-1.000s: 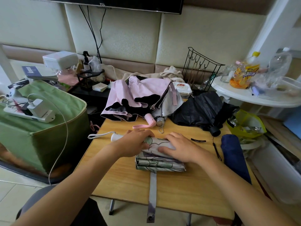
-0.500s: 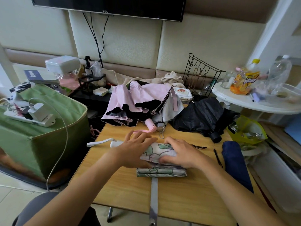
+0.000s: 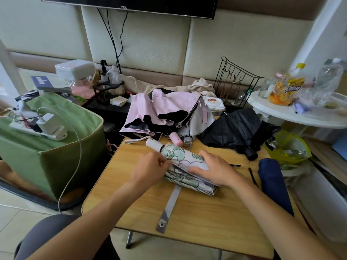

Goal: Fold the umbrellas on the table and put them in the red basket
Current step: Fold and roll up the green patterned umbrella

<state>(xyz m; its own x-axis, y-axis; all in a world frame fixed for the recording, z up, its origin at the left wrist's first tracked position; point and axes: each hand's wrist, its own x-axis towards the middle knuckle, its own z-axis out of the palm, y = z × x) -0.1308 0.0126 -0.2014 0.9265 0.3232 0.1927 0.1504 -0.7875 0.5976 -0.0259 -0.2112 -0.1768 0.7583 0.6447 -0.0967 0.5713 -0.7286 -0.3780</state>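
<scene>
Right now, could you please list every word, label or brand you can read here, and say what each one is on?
"TCL": on the lower edge of the TV on the wall.
White lettering on the blue book at left: turned sideways, too small to read.
Purple lettering on the yellow-capped bottle on the white table: blurred, unreadable.
Red mark on the wipes lid: too small to read.

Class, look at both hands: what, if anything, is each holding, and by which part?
Both are on the floral umbrella: the left hand pinches its canopy fabric near the handle end; the right hand presses flat on the canopy's middle.
</scene>
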